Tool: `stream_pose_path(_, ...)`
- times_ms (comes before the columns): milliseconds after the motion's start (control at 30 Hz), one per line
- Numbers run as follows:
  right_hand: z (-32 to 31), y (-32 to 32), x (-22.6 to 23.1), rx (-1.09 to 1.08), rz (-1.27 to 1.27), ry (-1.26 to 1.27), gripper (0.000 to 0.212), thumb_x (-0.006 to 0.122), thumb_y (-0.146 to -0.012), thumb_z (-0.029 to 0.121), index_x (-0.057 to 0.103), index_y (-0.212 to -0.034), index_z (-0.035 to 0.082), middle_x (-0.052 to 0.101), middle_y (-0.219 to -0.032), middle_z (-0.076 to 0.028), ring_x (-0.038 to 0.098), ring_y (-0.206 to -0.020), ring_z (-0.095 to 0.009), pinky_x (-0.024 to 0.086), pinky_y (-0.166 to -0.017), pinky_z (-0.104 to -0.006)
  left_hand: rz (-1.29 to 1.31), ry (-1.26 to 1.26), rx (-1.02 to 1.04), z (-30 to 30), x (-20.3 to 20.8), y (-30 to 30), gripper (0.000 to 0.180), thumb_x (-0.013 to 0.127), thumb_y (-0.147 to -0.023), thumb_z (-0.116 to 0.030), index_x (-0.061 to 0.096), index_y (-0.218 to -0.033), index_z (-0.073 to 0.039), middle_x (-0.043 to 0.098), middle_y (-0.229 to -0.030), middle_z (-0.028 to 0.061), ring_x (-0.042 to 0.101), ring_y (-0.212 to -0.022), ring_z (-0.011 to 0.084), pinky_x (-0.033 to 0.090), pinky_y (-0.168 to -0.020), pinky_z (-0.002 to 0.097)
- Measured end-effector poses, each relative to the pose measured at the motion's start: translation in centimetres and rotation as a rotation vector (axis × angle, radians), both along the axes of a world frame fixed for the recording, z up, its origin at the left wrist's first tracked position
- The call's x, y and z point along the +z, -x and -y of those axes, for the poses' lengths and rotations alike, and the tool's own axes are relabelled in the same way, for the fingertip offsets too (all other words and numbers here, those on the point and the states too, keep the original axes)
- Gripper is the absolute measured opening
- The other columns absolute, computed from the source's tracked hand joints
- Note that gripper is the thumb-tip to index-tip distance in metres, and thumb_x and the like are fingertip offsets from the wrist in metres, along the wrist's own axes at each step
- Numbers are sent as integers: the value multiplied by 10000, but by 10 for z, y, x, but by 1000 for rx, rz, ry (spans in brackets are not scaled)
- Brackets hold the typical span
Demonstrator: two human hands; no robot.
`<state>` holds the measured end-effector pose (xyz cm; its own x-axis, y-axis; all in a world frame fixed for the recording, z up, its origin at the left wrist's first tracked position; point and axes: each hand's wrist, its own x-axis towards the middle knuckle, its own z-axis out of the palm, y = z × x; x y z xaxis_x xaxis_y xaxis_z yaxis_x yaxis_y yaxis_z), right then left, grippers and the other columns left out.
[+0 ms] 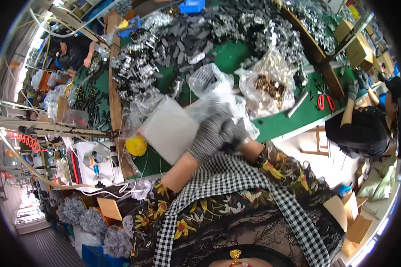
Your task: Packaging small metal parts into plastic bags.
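My left hand (209, 135) and my right hand (235, 133), both in grey striped gloves, are close together in front of my checked apron. Their fingers are bent inward and partly blurred; whatever lies between them is hidden. Just beyond the hands lies crumpled clear plastic wrap (208, 80), its nearer part smeared by motion. Left of my left hand is a flat whitish square pad (170, 129). Beyond my right hand, an open clear bag (272, 66) holds bronze-coloured small metal parts (270, 86).
Piles of black strips (178, 46) and silvery metal parts (136, 62) cover the green table (278, 127). A yellow spiky ball (136, 146) sits at the left, red-handled scissors (325, 102) at the right. Wooden bars (115, 84) edge the table. Other people work at both sides.
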<state>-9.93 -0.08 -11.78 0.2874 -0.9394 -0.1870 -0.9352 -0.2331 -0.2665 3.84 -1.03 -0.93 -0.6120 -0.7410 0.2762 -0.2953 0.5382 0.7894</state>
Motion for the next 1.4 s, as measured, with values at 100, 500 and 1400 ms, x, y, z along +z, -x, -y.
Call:
stream_pose_path(100,14,28,-13,-206,113,182,384,660,-769,406,665,-950,68,680,-907,-73,596,-906,-208,416,-855,-412,198,50,-15,6,-23,31,289,576,-875,-177,580,-1133,-45,610,-1033,196,594,-934,358,472,-838,402)
stream_pose_path(500,29,90,-84,-796,1196,-427,303,651,-800,352,661,-927,77,687,-851,-72,609,-818,-200,452,-768,-363,662,-95,572,-2,-103,-102,458,794,-674,-363,612,-1010,-111,564,-1044,136,547,-976,314,476,-802,419)
stream_pose_path(1400,57,-130,8,-148,1459,-617,250,612,-904,233,559,-1040,29,639,-918,-80,605,-744,-139,500,-677,-283,106,49,809,-9,-55,-135,671,825,-692,-211,488,-1246,-40,543,-1055,98,569,-851,175,481,-706,253)
